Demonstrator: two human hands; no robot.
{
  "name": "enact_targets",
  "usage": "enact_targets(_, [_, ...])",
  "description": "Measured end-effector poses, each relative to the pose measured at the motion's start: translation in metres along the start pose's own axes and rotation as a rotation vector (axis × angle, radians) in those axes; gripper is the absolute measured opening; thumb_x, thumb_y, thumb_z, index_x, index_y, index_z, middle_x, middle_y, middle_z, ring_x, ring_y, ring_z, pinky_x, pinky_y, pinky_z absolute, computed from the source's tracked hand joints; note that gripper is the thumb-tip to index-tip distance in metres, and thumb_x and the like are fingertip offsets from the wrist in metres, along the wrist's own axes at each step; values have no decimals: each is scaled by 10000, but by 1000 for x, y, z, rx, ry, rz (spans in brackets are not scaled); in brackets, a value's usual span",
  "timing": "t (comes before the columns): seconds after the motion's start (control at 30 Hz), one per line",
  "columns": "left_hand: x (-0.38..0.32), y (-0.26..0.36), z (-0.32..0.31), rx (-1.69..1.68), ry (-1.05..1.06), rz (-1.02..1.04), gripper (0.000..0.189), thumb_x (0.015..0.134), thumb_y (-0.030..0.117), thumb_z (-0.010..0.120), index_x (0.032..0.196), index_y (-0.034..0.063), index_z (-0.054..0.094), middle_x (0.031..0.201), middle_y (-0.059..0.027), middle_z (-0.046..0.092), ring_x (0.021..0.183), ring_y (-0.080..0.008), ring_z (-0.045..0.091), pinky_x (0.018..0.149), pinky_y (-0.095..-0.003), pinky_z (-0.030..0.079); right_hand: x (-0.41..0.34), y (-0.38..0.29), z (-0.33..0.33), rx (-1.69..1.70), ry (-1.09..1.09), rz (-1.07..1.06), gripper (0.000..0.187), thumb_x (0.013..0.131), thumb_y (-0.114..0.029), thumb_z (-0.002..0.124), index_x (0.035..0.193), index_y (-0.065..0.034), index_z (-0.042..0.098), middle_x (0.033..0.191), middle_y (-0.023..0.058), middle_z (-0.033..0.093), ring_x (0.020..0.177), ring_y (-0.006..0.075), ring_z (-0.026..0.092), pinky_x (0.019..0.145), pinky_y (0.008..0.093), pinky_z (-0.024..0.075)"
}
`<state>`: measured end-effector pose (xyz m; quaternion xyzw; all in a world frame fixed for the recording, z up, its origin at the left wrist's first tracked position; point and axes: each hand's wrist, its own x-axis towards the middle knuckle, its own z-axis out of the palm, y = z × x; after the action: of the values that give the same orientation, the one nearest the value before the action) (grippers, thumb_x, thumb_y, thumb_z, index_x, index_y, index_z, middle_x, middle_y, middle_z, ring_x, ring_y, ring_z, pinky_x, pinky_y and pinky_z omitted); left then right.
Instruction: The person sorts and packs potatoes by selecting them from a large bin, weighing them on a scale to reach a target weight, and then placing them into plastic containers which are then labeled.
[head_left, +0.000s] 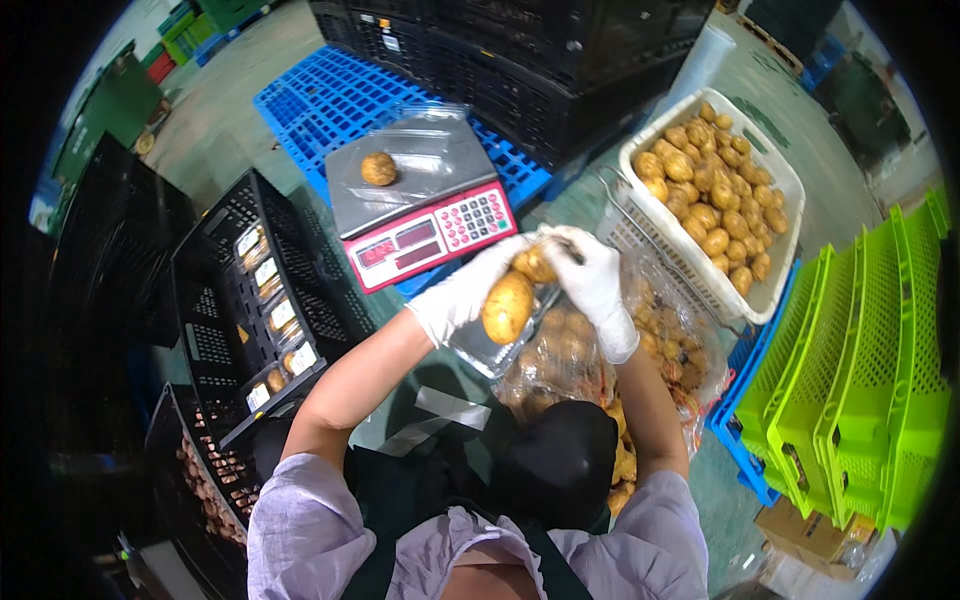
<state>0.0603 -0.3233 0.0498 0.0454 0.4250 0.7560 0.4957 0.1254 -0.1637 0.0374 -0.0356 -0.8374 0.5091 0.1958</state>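
Note:
White gloves cover both of my hands, which meet in front of me just right of a red and grey digital scale (431, 244). My left hand (469, 289) holds a large potato (508, 308). A second potato (534, 264) lies between the hands, with the fingers of my right hand (586, 270) on it. Under them is a clear plastic tray (487, 356), partly hidden. Another clear tray (431, 161) rests on the scale's platform with one potato (379, 169) in it.
A white crate (787, 225) full of potatoes stands at right, beside bags of potatoes (562, 352) and green crates (862, 375). At left, a black crate (217, 300) holds several labelled packs. Black crates (495, 75) are stacked on a blue pallet (330, 97) ahead.

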Motion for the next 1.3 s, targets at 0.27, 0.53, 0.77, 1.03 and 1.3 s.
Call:
enact_targets(0.27, [14, 93, -60, 546, 289, 520, 401, 871, 396, 548, 1069, 47, 532, 914, -84, 595, 742, -151, 600, 613, -263, 512, -60, 73, -38, -73, 63, 215, 360, 818, -36, 625, 1175, -31, 577, 1289, 106, 528, 1082, 125, 565, 874, 261, 466])
enact_targets(0.53, [52, 157, -203, 1019, 623, 952, 362, 794, 179, 647, 1121, 82, 525, 1104, -90, 574, 1043, -185, 542, 906, -300, 425, -144, 55, -95, -229, 138, 443, 218, 834, -73, 598, 1031, 7, 647, 1193, 174, 586, 1109, 218, 555, 934, 289, 415])
enact_targets(0.77, [51, 163, -225, 1682, 537, 781, 318, 863, 298, 592, 1068, 61, 642, 1100, -139, 616, 1043, -266, 571, 906, -328, 438, -190, 71, -118, -235, 163, 651, 211, 866, -67, 566, 1029, 45, 639, 1056, 123, 652, 982, 187, 603, 883, 262, 437])
enact_targets(1.03, [1, 206, -162, 954, 739, 822, 255, 903, 245, 564, 1050, 56, 651, 1012, -28, 658, 897, -129, 613, 784, -246, 452, -293, 156, -155, -219, -491, 585, 141, 848, -83, 573, 887, 26, 653, 795, 90, 670, 671, 146, 629, 602, 255, 502])
enact_targets(1.3, [24, 142, -68, 1141, 327, 674, 249, 902, 249, 578, 1035, 52, 649, 952, -5, 660, 849, -83, 600, 748, -223, 459, -248, 258, -157, -559, -220, 715, 280, 804, -199, 581, 1037, -57, 642, 1031, 171, 643, 962, 304, 614, 835, 351, 475])
